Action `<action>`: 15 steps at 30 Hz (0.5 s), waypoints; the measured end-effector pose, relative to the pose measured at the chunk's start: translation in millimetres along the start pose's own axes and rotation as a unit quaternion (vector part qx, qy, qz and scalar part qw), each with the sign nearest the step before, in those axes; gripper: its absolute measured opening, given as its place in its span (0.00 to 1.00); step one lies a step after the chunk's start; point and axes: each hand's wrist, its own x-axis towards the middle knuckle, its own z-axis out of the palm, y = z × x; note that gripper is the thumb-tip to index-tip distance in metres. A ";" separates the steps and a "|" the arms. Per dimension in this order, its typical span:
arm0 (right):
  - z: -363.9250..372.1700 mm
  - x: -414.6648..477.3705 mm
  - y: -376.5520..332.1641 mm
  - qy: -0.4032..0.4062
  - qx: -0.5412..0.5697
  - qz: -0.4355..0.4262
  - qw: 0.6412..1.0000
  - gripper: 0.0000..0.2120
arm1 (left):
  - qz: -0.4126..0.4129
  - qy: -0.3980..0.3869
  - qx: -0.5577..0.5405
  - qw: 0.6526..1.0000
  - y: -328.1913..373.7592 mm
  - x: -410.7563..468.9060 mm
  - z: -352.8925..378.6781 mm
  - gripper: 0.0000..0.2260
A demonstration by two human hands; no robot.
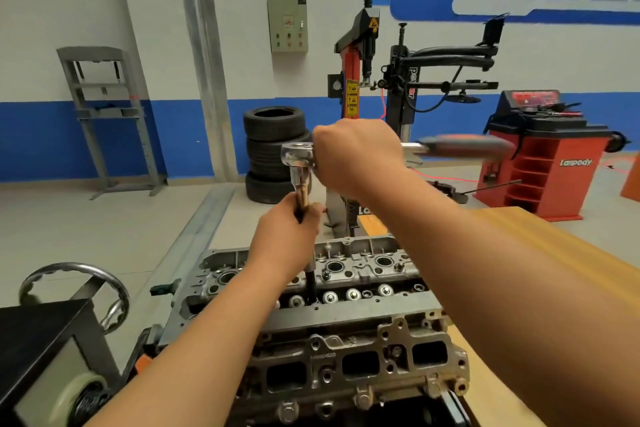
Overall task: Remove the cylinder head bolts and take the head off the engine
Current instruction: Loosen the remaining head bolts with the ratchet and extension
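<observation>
Head view. Cylinder head (349, 276) low in the middle of the picture, seated on the engine (349, 371), open top upward, a row of round valve caps along its near side. Extension bar (310, 282) standing nearly upright, its dark lower end down in a hole at the near left of the cylinder head, its upper end joined to the chrome head of a ratchet wrench (297, 153).

Left hand (289, 222) wrapped round the bar's upper part, fingers (311, 215) curled tight about it. Right hand (356, 152) closed in a fist on the wrench handle just beside the chrome head, seen from its back, fingers mostly hidden. Rest of the handle stretching out to the right, blurred. Both forearms bare, reaching in from the lower edge.

Wooden table (540, 243) at the right of the engine, partly behind the right forearm. Chrome handwheel (74, 282) and a black box at lower left. Further back on the floor: a stack of tyres (273, 149), a tyre changer (363, 73) behind the hands, a red wheel balancer (543, 166) at right, a grey metal frame (104, 114) against the blue-and-white wall, and a control box (287, 24) mounted on that wall.
</observation>
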 end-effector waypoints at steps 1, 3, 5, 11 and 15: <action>8.4 3.9 9.5 0.003 0.065 -0.010 0.998 0.04 | 0.013 -0.002 0.007 1.000 0.0 -1.3 -0.7 0.08; 24.4 9.3 21.1 -0.024 0.210 -0.006 0.977 0.06 | 0.034 -0.019 0.039 0.998 2.9 -1.7 -0.6 0.07; 31.3 15.6 22.1 -0.043 0.238 -0.019 0.970 0.05 | 0.028 -0.027 0.046 0.998 6.1 1.5 -3.3 0.06; 7.1 13.6 46.2 0.090 0.102 -0.026 0.990 0.04 | 0.076 0.001 -0.030 0.997 24.7 6.3 -4.9 0.06; -7.9 1.9 70.0 0.079 0.008 -0.014 0.997 0.05 | 0.087 -0.064 -0.097 0.989 44.6 4.1 22.0 0.07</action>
